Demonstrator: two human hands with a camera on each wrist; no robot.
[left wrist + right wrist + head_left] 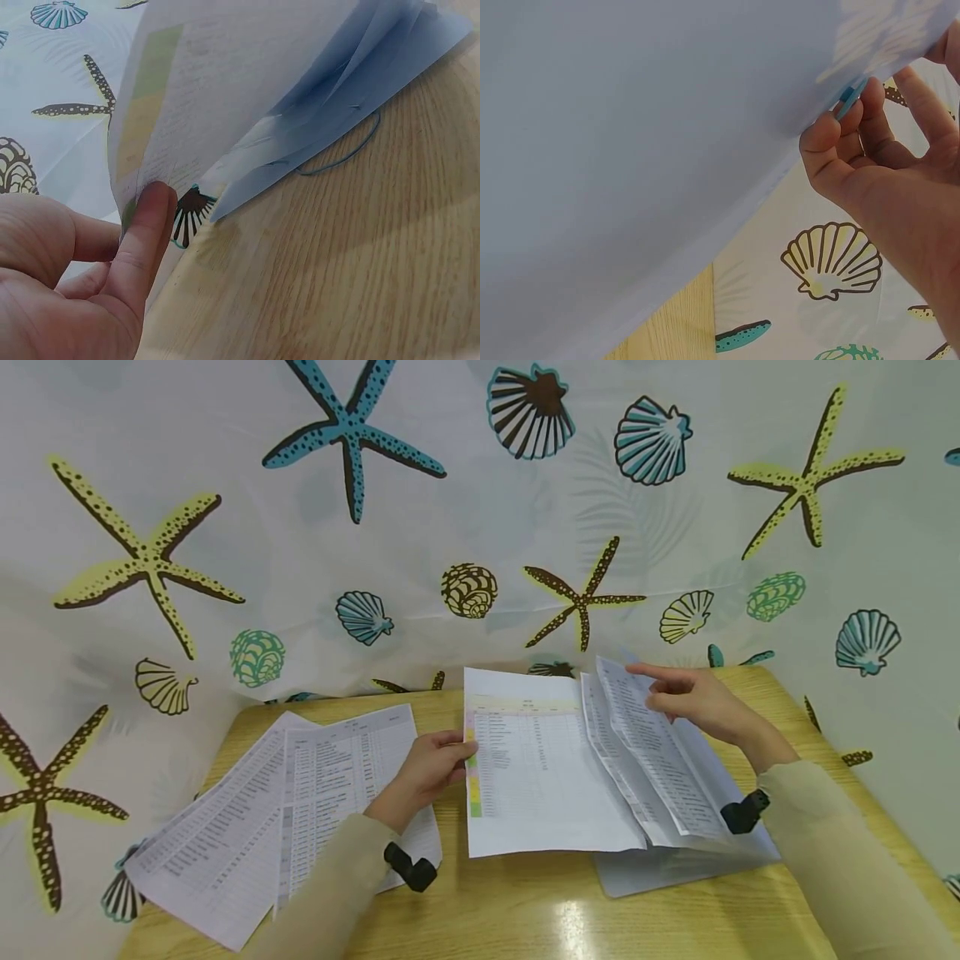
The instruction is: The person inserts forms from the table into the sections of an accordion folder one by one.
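Note:
My left hand pinches the left edge of a printed sheet with a coloured strip down its side. In the left wrist view, thumb and fingers meet on that edge. To the right, more printed sheets stand raised and slightly fanned inside a translucent pale-blue folder. My right hand is at their upper right edge, index finger extended in the head view. The right wrist view shows its other fingers curled at the folder's edge, beside a small blue disc.
Two printed sheets overlap on the left of the wooden table. A thin cord trails from the folder. Behind the table hangs a white cloth patterned with starfish and shells.

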